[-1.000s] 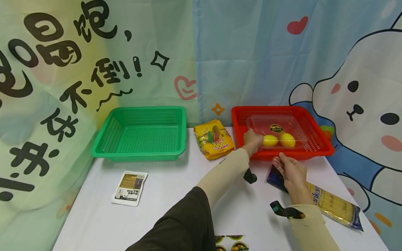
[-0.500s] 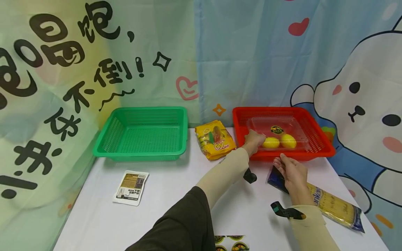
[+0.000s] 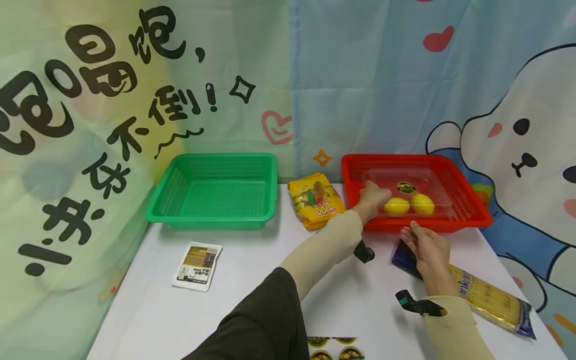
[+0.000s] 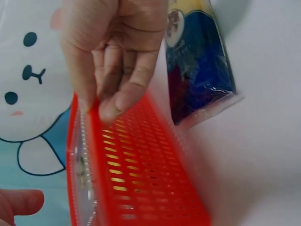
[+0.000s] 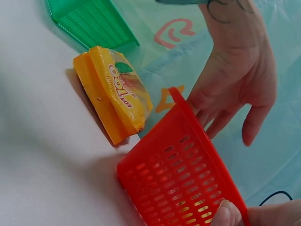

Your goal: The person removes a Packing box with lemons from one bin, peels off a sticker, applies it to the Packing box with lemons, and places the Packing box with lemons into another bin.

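A red basket (image 3: 468,210) holds a clear plastic box (image 3: 432,182) with yellow rounded fruit, perhaps lemons (image 3: 423,204), showing in it. My left hand (image 3: 372,200) reaches over the basket's left end, near the box's left side; its thumb stands apart in the right wrist view, and its fingertips are partly hidden behind the rim. With thumb and fingers my right hand (image 4: 120,61) pinches the basket's front rim, seen closely in the left wrist view. Beneath that hand lies a blue and yellow pasta packet (image 3: 490,300), partly covered by it.
A green basket (image 3: 211,220) stands at the back left. Between the baskets lies a yellow snack bag (image 3: 315,202). A white and brown pouch (image 3: 197,266) rests at front left, and a sheet of round stickers (image 3: 335,348) at the near edge.
The head view has shifted slightly, so everything appears further right. Both hands keep their places at the red basket; nothing else has visibly moved.
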The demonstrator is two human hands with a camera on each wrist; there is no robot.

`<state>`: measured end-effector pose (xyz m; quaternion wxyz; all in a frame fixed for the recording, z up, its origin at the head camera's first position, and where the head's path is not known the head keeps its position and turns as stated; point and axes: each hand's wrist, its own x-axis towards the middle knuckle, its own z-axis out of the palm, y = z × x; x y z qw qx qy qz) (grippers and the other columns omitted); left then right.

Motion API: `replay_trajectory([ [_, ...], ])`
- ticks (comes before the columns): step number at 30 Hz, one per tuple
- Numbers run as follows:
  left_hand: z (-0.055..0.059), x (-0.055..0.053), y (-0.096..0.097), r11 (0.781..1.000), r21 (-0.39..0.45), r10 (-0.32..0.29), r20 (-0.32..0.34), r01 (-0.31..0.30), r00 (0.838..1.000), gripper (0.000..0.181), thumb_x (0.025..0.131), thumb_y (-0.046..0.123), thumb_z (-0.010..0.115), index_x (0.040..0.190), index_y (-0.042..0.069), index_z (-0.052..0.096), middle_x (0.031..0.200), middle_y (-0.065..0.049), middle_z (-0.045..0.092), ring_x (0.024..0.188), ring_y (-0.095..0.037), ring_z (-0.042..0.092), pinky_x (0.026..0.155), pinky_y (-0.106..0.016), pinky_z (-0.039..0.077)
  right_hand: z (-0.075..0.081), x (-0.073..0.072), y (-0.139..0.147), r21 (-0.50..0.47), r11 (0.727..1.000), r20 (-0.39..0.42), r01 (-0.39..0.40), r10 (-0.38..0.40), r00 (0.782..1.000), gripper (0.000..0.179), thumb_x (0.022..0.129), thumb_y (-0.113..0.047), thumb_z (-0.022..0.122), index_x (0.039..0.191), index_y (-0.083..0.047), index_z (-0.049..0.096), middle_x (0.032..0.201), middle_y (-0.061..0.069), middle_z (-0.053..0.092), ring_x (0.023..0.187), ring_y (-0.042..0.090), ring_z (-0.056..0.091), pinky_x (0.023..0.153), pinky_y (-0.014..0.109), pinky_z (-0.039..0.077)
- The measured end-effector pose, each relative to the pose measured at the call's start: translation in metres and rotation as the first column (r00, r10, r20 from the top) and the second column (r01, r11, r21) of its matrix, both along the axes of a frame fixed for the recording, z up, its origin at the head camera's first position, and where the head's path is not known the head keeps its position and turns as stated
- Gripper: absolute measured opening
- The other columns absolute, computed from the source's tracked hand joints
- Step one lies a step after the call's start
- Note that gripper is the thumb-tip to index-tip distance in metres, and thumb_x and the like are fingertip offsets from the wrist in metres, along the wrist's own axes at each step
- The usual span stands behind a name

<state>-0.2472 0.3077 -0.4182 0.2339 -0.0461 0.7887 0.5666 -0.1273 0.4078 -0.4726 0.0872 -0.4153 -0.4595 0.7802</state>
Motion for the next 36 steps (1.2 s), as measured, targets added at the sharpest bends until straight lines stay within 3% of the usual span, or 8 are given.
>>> replay_trajectory([
  [3,0.004,-0.001,-0.002,0.999,0.033,0.0,-0.016,0.001,1.0,0.067,0.089,0.012,0.067,0.151,0.011,0.04,0.137,-0.007,0.056,0.104,-0.021,0.054,0.101,-0.038,0.055,0.0,-0.001,0.002,0.002,1.0,0.011,-0.008,0.008,1.0,0.039,0.089,-0.035,0.076,0.124,-0.019,0.068,0.084,-0.005,0.076,0.083,0.01,0.076,0.081,0.019,0.06],
  [7,0.009,-0.002,-0.003,0.995,0.096,-0.009,-0.013,0.011,1.0,0.068,0.091,0.015,0.068,0.152,0.015,0.039,0.127,-0.004,0.062,0.094,-0.019,0.058,0.095,-0.041,0.059,0.0,-0.002,0.006,-0.001,1.0,0.003,-0.017,0.017,1.0,0.034,0.089,-0.035,0.075,0.119,-0.019,0.069,0.084,-0.006,0.076,0.083,0.01,0.076,0.08,0.019,0.06],
  [11,0.016,0.0,-0.006,0.983,0.18,-0.028,0.006,0.026,1.0,0.068,0.093,0.023,0.07,0.153,0.02,0.038,0.139,-0.002,0.057,0.108,-0.022,0.06,0.104,-0.049,0.054,0.002,-0.002,0.011,0.004,0.999,-0.009,-0.037,0.037,0.999,0.024,0.089,-0.035,0.075,0.108,-0.021,0.072,0.084,-0.005,0.077,0.083,0.01,0.076,0.08,0.019,0.06],
  [14,0.023,0.003,-0.011,0.969,0.243,-0.053,-0.004,0.053,0.999,0.063,0.095,0.026,0.069,0.151,0.02,0.042,0.146,-0.002,0.054,0.119,-0.024,0.059,0.109,-0.051,0.05,0.003,-0.002,0.014,0.001,0.999,-0.011,-0.046,0.046,0.999,0.025,0.09,-0.035,0.075,0.111,-0.021,0.073,0.084,-0.005,0.077,0.082,0.01,0.076,0.081,0.019,0.06],
  [24,0.034,0.009,-0.036,0.952,0.274,-0.117,-0.097,0.14,0.988,0.055,0.095,0.028,0.069,0.146,0.021,0.05,0.137,-0.002,0.06,0.114,-0.021,0.063,0.103,-0.04,0.055,0.004,-0.002,0.018,-0.05,0.991,-0.05,-0.127,0.124,0.991,0.019,0.093,-0.034,0.072,0.105,-0.019,0.073,0.087,-0.002,0.078,0.086,0.013,0.077,0.082,0.024,0.061],
  [28,0.032,0.009,-0.052,0.937,0.323,-0.104,-0.109,0.134,0.989,0.052,0.095,0.026,0.07,0.144,0.019,0.053,0.133,-0.002,0.062,0.11,-0.018,0.064,0.102,-0.038,0.056,0.004,-0.006,0.013,-0.031,0.974,-0.082,-0.223,0.22,0.972,0.02,0.096,-0.033,0.069,0.107,-0.017,0.07,0.087,-0.002,0.078,0.085,0.013,0.077,0.082,0.026,0.062],
  [32,0.025,0.01,-0.068,0.918,0.371,-0.101,-0.115,0.137,0.988,0.049,0.096,0.024,0.069,0.142,0.016,0.054,0.134,-0.004,0.061,0.112,-0.019,0.064,0.105,-0.039,0.054,0.006,-0.006,0.01,0.028,0.947,-0.109,-0.319,0.32,0.941,0.019,0.097,-0.035,0.067,0.103,-0.017,0.072,0.089,-0.003,0.078,0.083,0.012,0.076,0.081,0.025,0.062],
  [36,0.014,0.012,-0.087,0.915,0.363,-0.131,-0.137,0.173,0.982,0.049,0.098,0.025,0.067,0.143,0.015,0.053,0.138,-0.007,0.059,0.115,-0.024,0.064,0.105,-0.043,0.054,0.008,-0.007,0.006,0.115,0.907,-0.111,-0.405,0.417,0.902,0.018,0.098,-0.038,0.065,0.095,-0.023,0.074,0.089,-0.006,0.078,0.081,0.01,0.076,0.077,0.021,0.062],
])
